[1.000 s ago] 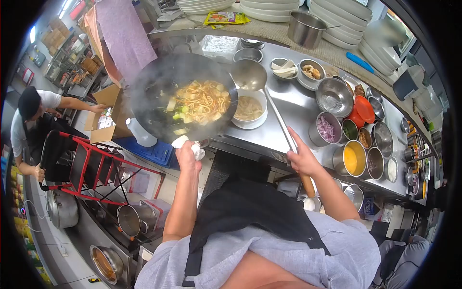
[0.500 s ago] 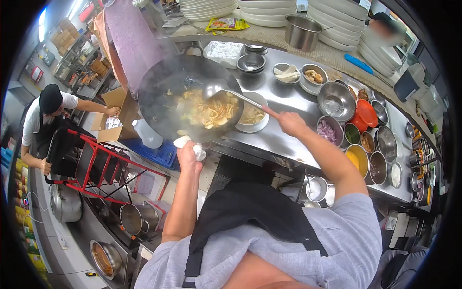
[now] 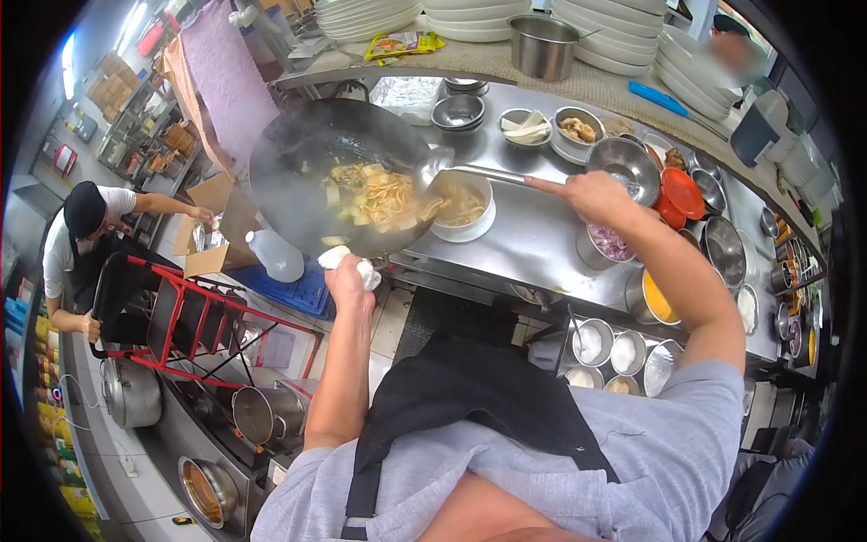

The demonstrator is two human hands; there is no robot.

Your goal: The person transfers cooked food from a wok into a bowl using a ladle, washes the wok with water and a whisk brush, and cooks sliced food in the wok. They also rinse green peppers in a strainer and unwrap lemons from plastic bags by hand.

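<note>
Currently, head view: a steaming wok (image 3: 312, 131) sits beside a steel counter (image 3: 537, 230); the work in hand looks partway along.
Noodles: most of the visible noodles (image 3: 384, 203) lie in the wok with some pale pieces (image 3: 334, 241), gathered toward its right side.
White bowl: the white bowl (image 3: 468, 231) stands on the counter just beside the wok's right rim, with brownish, noodle-like food inside; how deep that goes, I cannot tell.
Ladle: the ladle (image 3: 479, 171) has its head at the wok's right rim, its handle passing above the bowl; its load is unclear.
Right hand: the right hand (image 3: 591, 194) grips the ladle's handle, index finger stretched along it.
Left hand: the left hand (image 3: 349, 282) is closed on a bunched white cloth (image 3: 363, 269) at the wok's near edge; what the cloth covers is hidden.
Left in wok: a good share of food, so much seems undone.
</note>
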